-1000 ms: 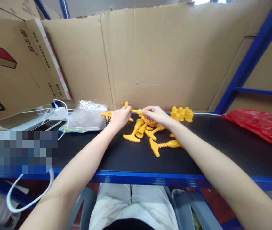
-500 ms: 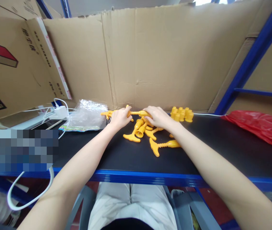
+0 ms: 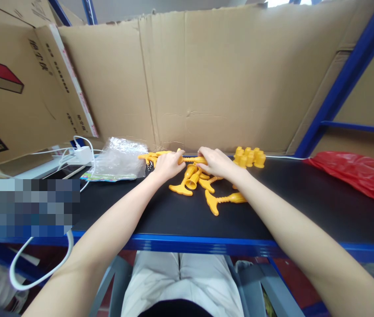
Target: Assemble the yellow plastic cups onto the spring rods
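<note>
Between my hands, level above the dark tabletop, stretches a yellow plastic T-handled piece with a twisted shaft [image 3: 191, 159]. The fingers of my left hand [image 3: 170, 164] are closed round its handle end, which they partly hide. My right hand [image 3: 216, 161] grips the thicker sleeve end. Just below lie more yellow T-handled pieces, one with its handle toward me [image 3: 181, 189], beside a yellow flared sleeve [image 3: 192, 181]. Another T-handled piece [image 3: 225, 200] rests nearer my right forearm. Further yellow pieces [image 3: 145, 157] lie left of my left hand, partly covered by it.
Several yellow cup-like parts [image 3: 250, 157] stand at the back right. A clear plastic bag [image 3: 119, 160] lies at left, near a white charger [image 3: 83, 155] with cables. Red plastic bag [image 3: 355, 174] sits at far right. Cardboard [image 3: 240, 83] walls the back; a blue edge [image 3: 193, 244] runs in front.
My left hand has shifted slightly right and a little down, closer to my right hand, along the yellow piece. My right hand has barely moved; both still hold it.
</note>
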`<state>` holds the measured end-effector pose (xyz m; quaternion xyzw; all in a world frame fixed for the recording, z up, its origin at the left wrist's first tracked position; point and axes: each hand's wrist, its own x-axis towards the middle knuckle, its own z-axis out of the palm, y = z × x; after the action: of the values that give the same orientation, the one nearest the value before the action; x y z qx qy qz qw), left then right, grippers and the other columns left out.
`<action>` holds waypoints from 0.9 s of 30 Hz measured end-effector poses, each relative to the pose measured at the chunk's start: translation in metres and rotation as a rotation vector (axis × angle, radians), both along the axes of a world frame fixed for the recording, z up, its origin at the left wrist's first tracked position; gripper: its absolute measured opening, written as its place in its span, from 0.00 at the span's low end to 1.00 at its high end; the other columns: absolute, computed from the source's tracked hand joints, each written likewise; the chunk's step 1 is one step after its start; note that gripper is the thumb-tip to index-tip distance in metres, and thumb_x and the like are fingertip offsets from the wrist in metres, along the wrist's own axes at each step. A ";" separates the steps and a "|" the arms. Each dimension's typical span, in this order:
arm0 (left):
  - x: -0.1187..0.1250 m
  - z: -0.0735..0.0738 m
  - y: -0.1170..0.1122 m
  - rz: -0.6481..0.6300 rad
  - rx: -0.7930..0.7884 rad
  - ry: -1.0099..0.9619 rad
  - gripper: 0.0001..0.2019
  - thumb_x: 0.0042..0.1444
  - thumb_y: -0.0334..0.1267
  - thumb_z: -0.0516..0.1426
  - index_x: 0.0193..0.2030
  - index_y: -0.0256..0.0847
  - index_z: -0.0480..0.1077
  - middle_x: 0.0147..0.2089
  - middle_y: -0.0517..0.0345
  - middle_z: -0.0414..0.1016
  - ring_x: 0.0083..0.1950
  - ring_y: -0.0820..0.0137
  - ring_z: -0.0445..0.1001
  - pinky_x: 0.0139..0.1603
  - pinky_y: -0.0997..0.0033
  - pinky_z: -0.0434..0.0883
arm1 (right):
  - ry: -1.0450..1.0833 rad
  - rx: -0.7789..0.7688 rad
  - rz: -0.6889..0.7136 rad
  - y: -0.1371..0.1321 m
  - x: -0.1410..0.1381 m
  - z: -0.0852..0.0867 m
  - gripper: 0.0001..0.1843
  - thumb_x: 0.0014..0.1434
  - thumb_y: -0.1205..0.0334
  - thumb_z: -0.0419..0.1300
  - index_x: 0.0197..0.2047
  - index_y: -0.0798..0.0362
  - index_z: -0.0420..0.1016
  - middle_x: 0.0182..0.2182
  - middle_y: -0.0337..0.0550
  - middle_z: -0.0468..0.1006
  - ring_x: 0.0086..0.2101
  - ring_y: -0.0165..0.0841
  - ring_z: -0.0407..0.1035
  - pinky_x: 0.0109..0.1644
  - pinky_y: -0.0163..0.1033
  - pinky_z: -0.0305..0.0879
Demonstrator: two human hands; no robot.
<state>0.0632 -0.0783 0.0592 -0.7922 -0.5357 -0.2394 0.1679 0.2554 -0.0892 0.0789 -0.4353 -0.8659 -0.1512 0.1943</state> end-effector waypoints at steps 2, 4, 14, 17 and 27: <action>-0.002 0.000 0.000 0.017 -0.009 -0.005 0.20 0.53 0.40 0.52 0.54 0.45 0.64 0.44 0.52 0.76 0.44 0.61 0.73 0.42 0.65 0.67 | -0.004 -0.001 -0.003 -0.001 -0.001 0.000 0.15 0.59 0.57 0.51 0.46 0.57 0.66 0.41 0.50 0.74 0.41 0.38 0.67 0.41 0.38 0.54; -0.003 0.001 0.000 0.035 -0.026 0.000 0.21 0.53 0.41 0.52 0.55 0.47 0.63 0.44 0.52 0.75 0.45 0.61 0.73 0.42 0.65 0.67 | -0.023 -0.013 -0.007 -0.002 -0.003 0.000 0.14 0.61 0.58 0.48 0.44 0.56 0.67 0.41 0.50 0.74 0.42 0.38 0.67 0.42 0.39 0.53; 0.002 0.001 -0.002 0.028 -0.049 0.038 0.21 0.53 0.40 0.51 0.56 0.47 0.62 0.45 0.53 0.75 0.46 0.60 0.73 0.43 0.64 0.67 | -0.030 -0.026 -0.024 -0.005 0.000 0.005 0.12 0.55 0.63 0.55 0.43 0.56 0.64 0.38 0.47 0.75 0.37 0.36 0.68 0.40 0.38 0.52; 0.001 0.001 -0.001 0.037 -0.055 0.031 0.21 0.54 0.41 0.51 0.55 0.46 0.63 0.45 0.52 0.75 0.46 0.60 0.73 0.43 0.64 0.67 | -0.022 0.001 -0.025 -0.005 0.000 0.004 0.13 0.55 0.63 0.54 0.44 0.56 0.64 0.39 0.48 0.75 0.38 0.37 0.68 0.40 0.38 0.52; -0.004 0.000 0.003 0.052 -0.065 0.029 0.21 0.53 0.42 0.52 0.55 0.47 0.63 0.45 0.53 0.75 0.46 0.61 0.73 0.43 0.65 0.66 | -0.076 -0.002 -0.050 -0.001 -0.004 -0.001 0.13 0.62 0.59 0.48 0.44 0.56 0.68 0.41 0.50 0.74 0.42 0.38 0.67 0.40 0.39 0.52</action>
<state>0.0590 -0.0757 0.0589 -0.7864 -0.5609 -0.2062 0.1561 0.2515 -0.0906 0.0782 -0.4508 -0.8617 -0.1717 0.1572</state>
